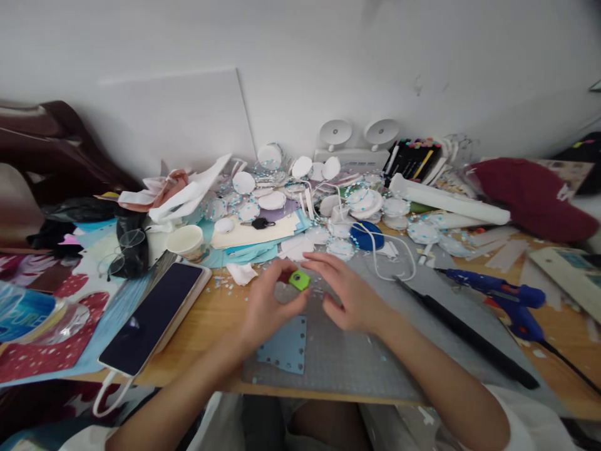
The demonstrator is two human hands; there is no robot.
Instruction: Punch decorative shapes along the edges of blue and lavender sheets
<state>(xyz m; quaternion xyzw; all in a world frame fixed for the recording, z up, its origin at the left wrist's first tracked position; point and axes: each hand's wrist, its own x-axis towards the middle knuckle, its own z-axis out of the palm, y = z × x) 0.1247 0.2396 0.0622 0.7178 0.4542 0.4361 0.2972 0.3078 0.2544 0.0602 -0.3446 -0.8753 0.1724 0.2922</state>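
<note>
Both my hands meet over a grey cutting mat [357, 357] at the middle of the desk. My left hand [267, 307] is closed around a small green punch [299, 279], thumb and fingers pinching it. My right hand [345, 291] lies just right of the punch with its fingers stretched toward it, touching or almost touching; it holds nothing I can see. A light blue paper square [284, 346] with punched holes along its edges lies on the mat below my left hand.
A dark tablet [153, 316] lies at the left, a paper cup [188, 241] behind it. A blue glue gun [502, 297] and a black ruler [464, 338] lie at the right. White and blue paper discs [328, 194], a marker box [416, 160] and a red cap [533, 197] crowd the back.
</note>
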